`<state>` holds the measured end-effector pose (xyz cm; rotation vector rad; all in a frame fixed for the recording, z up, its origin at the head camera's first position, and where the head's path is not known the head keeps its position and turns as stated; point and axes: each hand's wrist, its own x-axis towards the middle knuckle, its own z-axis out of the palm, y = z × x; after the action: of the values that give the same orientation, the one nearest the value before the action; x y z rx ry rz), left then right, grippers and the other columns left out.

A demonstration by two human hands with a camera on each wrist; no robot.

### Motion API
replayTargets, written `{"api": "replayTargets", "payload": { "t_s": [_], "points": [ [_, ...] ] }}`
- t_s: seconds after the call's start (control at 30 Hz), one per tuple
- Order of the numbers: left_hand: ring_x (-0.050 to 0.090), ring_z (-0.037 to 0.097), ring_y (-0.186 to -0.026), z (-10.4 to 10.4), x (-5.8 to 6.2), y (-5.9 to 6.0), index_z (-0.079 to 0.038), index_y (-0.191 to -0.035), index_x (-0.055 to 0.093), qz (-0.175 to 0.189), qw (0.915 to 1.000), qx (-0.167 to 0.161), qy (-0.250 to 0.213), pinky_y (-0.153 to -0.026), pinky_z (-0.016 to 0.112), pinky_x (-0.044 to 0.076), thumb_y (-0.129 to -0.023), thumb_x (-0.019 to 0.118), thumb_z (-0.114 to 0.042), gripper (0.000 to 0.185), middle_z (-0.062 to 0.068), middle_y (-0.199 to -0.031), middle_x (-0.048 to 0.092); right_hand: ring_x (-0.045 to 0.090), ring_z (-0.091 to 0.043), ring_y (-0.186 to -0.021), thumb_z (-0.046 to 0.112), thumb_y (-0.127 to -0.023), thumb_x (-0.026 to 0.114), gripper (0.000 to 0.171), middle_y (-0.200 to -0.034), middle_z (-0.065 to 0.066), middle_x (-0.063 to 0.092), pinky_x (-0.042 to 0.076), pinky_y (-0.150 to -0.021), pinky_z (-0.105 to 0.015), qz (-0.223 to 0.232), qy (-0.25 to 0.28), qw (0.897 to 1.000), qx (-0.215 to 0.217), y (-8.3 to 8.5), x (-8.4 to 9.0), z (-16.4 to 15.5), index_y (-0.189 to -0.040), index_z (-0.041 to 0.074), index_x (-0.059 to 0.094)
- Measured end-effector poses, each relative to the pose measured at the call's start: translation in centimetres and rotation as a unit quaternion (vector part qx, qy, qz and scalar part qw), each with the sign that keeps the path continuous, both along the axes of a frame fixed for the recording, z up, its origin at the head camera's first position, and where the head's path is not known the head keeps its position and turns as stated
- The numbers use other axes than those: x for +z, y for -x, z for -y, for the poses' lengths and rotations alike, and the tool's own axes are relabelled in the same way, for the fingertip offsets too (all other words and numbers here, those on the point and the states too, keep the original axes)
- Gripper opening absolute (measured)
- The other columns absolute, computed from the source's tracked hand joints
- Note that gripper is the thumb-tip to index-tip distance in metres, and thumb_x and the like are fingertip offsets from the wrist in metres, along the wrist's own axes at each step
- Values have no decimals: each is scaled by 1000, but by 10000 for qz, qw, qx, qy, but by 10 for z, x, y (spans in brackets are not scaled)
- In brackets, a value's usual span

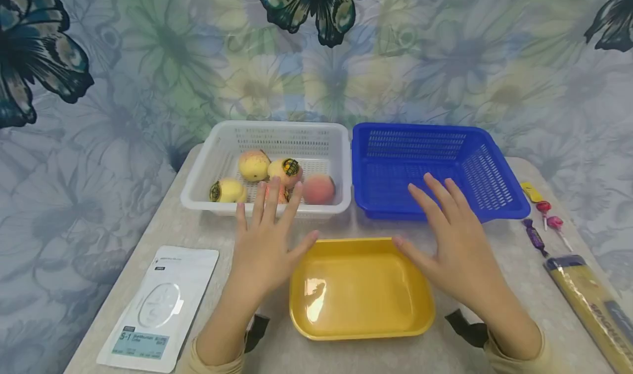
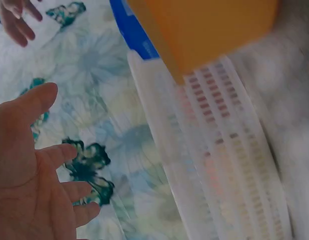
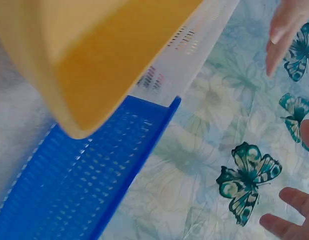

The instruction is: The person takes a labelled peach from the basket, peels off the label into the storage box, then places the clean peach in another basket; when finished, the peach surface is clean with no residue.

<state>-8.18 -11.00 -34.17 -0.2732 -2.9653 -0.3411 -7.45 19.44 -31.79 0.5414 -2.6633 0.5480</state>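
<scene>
Both hands out, palms-down-ish in the head view, and it's a wide spread: L hand (image 1: 267, 245) w/ fingers fanned, R hand (image 1: 457, 242) likewise, nothing held in either. Yellow tray (image 1: 361, 286) sits btwn the two wrists, toward the desk's (image 1: 366, 358) near edge, long axis running L–R, parallel w/ that edge. Thumbs point in at its far corners, L thumb at far-L, R thumb over far-R; touching or just above, can't tell from here.

Now the relation that counts, I'd say: fruit (image 1: 254, 166) vs. hands. It's dead ahead of the L hand, in the white basket (image 1: 282, 126) by the desk's far-L corner, long side along the far edge. L fingertips overlap that basket's near rim in the head view, one reddish piece part-hidden behind them. So L hand's clearly nearer; R hand's well off to the side, its fingers over the near side of the blue basket (image 1: 395, 190), far-R corner. Baskets stand side by side, tray in front, roughly centred on the gap. Nearest fruit to the R hand: the reddish round one (image 1: 318, 189) at the white basket's near-R corner, so reaching across from there looks the longer trip, imo.
</scene>
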Motion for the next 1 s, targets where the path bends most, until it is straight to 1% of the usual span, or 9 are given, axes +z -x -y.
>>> {"api": "replayTargets", "payload": {
  "t_s": [0.1, 0.17, 0.33, 0.43, 0.53, 0.63, 0.77, 0.87, 1.0],
  "points": [
    [-5, 35, -155, 15, 0, 6, -38, -159, 0, 88, 9998, 148, -124, -119, 68, -1, -93, 46, -70, 87, 6, -168, -9, 24, -39, -150, 39, -84, 77, 80, -162, -7, 31, 27, -114, -67, -19, 144, 9995, 289, 12, 7, 4, -153, 23, 39],
    [-4, 37, -155, 27, -1, 11, -36, -159, 0, 118, 9993, 253, -265, -118, 69, 1, -91, 50, -69, 90, 8, -168, -9, 25, -38, -149, 37, -86, 76, 77, -162, -5, 31, 27, -115, -65, 90, 257, 9985, 469, 22, 10, 9, -153, 23, 39],
    [-3, 42, -154, 61, -5, 26, -30, -160, -1, 203, 9961, 523, -674, -115, 74, 5, -88, 63, -62, 102, 15, -167, -5, 25, -33, -150, 40, -92, 70, 72, -162, -3, 31, 27, -116, -63, 680, 366, 9941, 761, 45, 16, 24, -153, 24, 37],
    [-4, 45, -153, 79, -9, 35, -23, -161, 3, 279, 9922, 701, -989, -114, 75, 4, -83, 71, -58, 109, 19, -167, -4, 26, -31, -149, 40, -93, 68, 69, -161, -1, 31, 27, -117, -61, 975, 359, 9902, 930, 59, 18, 36, -153, 23, 38],
    [-4, 46, -152, 92, -14, 44, -19, -161, 6, 311, 9879, 889, -1232, -114, 75, 2, -79, 75, -61, 115, 21, -166, -3, 27, -30, -149, 38, -93, 68, 68, -161, -2, 31, 28, -117, -60, 1209, 394, 9850, 1166, 73, 19, 50, -152, 22, 39],
    [-6, 48, -152, 103, -20, 53, -16, -161, 6, 353, 9849, 1068, -1319, -112, 77, 1, -77, 73, -67, 119, 22, -166, -6, 29, -31, -148, 35, -93, 68, 67, -160, -4, 32, 28, -118, -58, 1496, 455, 9781, 1371, 89, 17, 63, -152, 21, 39],
    [-12, 47, -151, 115, -24, 60, -14, -161, 2, 444, 9810, 1345, -1326, -110, 79, -1, -78, 66, -73, 120, 22, -165, -10, 32, -29, -146, 34, -94, 68, 65, -157, -4, 35, 29, -119, -54, 1884, 506, 9686, 1542, 111, 11, 79, -151, 19, 39],
    [-17, 43, -151, 121, -25, 63, -14, -161, -1, 528, 9782, 1470, -1371, -111, 78, -3, -79, 61, -77, 120, 20, -165, -14, 34, -27, -145, 35, -94, 68, 65, -156, -4, 36, 30, -119, -52, 2162, 486, 9616, 1617, 126, 1, 91, -150, 18, 40],
    [-20, 40, -151, 125, -27, 67, -11, -160, -4, 600, 9755, 1604, -1382, -113, 76, -4, -76, 58, -82, 126, 19, -165, -17, 36, -28, -144, 27, -93, 69, 65, -155, -9, 38, 31, -119, -49, 2438, 462, 9530, 1737, 143, -16, 105, -149, 11, 40]
  ]
}}
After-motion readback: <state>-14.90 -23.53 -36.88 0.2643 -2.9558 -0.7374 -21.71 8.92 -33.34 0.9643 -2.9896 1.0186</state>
